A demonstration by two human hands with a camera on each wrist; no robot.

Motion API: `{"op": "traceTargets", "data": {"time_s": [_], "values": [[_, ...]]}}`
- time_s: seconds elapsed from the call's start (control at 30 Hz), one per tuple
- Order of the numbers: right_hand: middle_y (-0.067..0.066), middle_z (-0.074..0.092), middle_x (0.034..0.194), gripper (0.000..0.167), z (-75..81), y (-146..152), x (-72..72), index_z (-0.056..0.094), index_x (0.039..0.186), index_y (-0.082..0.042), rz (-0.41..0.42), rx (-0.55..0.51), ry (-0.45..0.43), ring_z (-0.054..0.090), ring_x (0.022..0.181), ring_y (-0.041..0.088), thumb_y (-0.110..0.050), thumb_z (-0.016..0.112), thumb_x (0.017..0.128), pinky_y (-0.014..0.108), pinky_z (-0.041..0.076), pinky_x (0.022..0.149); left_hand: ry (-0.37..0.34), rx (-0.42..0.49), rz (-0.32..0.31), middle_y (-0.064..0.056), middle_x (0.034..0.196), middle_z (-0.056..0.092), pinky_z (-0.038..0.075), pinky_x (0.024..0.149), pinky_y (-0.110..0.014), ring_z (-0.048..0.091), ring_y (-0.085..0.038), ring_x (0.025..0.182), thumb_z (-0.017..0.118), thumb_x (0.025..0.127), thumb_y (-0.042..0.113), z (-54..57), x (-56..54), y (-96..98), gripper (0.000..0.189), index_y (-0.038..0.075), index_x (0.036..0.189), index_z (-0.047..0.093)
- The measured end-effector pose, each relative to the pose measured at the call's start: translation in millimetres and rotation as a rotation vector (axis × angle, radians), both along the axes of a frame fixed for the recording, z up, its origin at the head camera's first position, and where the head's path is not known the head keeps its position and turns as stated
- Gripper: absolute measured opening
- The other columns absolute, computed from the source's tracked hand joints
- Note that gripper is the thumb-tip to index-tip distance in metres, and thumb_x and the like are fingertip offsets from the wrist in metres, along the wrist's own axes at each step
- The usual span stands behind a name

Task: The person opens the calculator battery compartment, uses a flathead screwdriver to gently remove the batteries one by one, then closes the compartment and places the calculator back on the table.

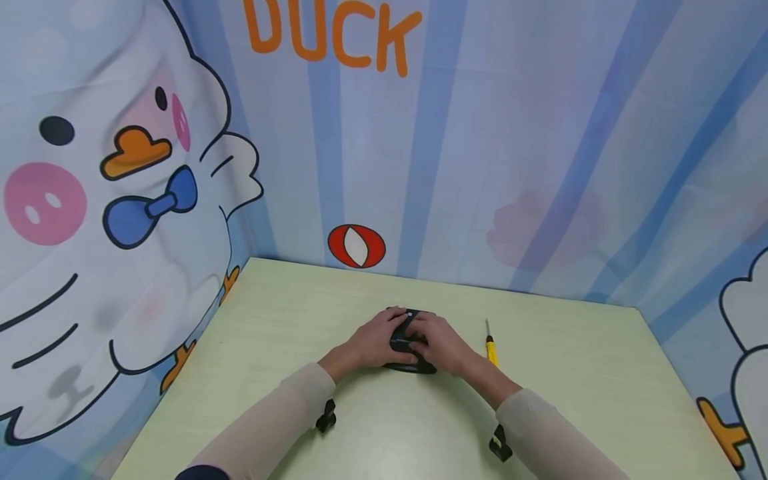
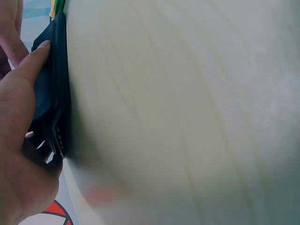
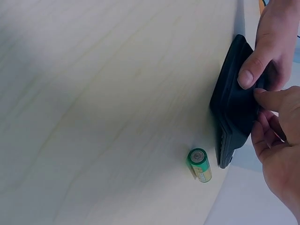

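A black plastic device (image 1: 401,341) with a flat, wider base lies on the table between both hands; its exact kind is hidden under them. My left hand (image 1: 382,340) grips its left side, with the thumb (image 2: 40,54) lying on the upper face and the other fingers around the far end. From the other side, my right hand (image 1: 441,343) holds it with bent fingers, and the thumb tip (image 3: 263,97) touches the dark surface close to the left thumb. Green cylindrical batteries (image 3: 200,165) lie on the table beside the device in the right wrist view.
A screwdriver (image 1: 491,350) with a yellow handle lies to the right of my right hand, its tip pointing away. The pale table (image 1: 570,387) ends at a cartoon-printed curtain (image 1: 372,153) behind and at the sides. Black straps (image 1: 326,418) hang below the sleeves.
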State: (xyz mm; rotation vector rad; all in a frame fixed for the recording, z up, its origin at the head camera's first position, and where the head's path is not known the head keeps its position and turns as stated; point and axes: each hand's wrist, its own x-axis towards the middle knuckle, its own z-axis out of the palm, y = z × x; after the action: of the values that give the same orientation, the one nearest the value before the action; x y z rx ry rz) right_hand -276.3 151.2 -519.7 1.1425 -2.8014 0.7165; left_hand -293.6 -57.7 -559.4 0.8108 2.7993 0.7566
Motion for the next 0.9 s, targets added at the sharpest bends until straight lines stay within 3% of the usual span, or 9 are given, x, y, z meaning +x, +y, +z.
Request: {"op": "traceTargets", "data": {"time_s": [0.63,0.9], "values": [[0.009,0.069,0.116,0.008,-2.6,1.6,0.8,0.076,0.103,-0.007,-0.017,-0.018,0.019,0.064,0.117,0.032,-0.006,0.079,0.096,0.051,0.054,0.103,-0.007,0.004,0.002,-0.010,0.170,0.034,0.039,0.121,-0.048,0.031,-0.031,0.157,0.078,0.089,0.062,4.3,2.1,1.2,0.099,0.011,0.164,0.040],[0.005,0.070,0.107,0.008,-7.7,0.8,2.4,0.077,0.104,-0.008,-0.014,0.041,0.115,0.064,0.108,0.028,-0.008,0.078,0.097,0.048,0.056,0.099,-0.006,-0.001,0.005,-0.009,0.170,0.034,0.040,0.120,-0.047,0.032,-0.030,0.156,0.078,0.089,0.063,2.5,1.2,1.6,0.099,0.011,0.164,0.040]]}}
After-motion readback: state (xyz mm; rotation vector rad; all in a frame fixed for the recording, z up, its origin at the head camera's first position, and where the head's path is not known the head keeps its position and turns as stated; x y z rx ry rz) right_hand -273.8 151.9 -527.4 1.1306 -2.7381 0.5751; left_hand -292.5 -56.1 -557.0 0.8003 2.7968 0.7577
